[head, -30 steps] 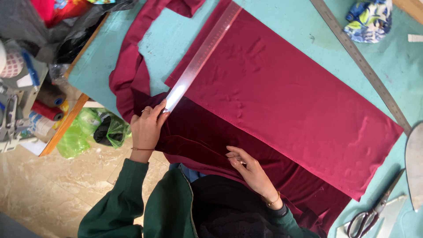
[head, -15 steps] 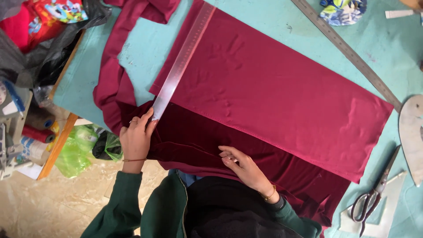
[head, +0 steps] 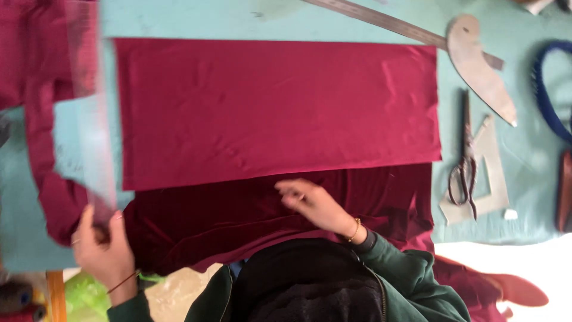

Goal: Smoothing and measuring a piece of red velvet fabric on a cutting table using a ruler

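A flat rectangle of maroon fabric [head: 274, 107] lies on the turquoise table [head: 518, 223]. Below it, darker maroon fabric [head: 226, 223] hangs over the near edge. My left hand [head: 104, 250] grips the near end of a long clear ruler [head: 89, 137], which is motion-blurred and runs up along the rectangle's left edge. My right hand [head: 316, 206] rests on the darker fabric just under the rectangle's lower edge, fingers drawn together. Whether it pinches something small is unclear.
To the right lie scissors [head: 465, 170] on a pale set square [head: 494, 179], a curved grey template [head: 479, 65] and a blue loop [head: 545, 95]. A long metal ruler [head: 381, 21] crosses the top. A green bag [head: 83, 292] sits below the table edge.
The view has swung, so the fabric now lies level. My left hand has carried the clear ruler leftward to the rectangle's left edge. My right hand stays on the darker fabric.
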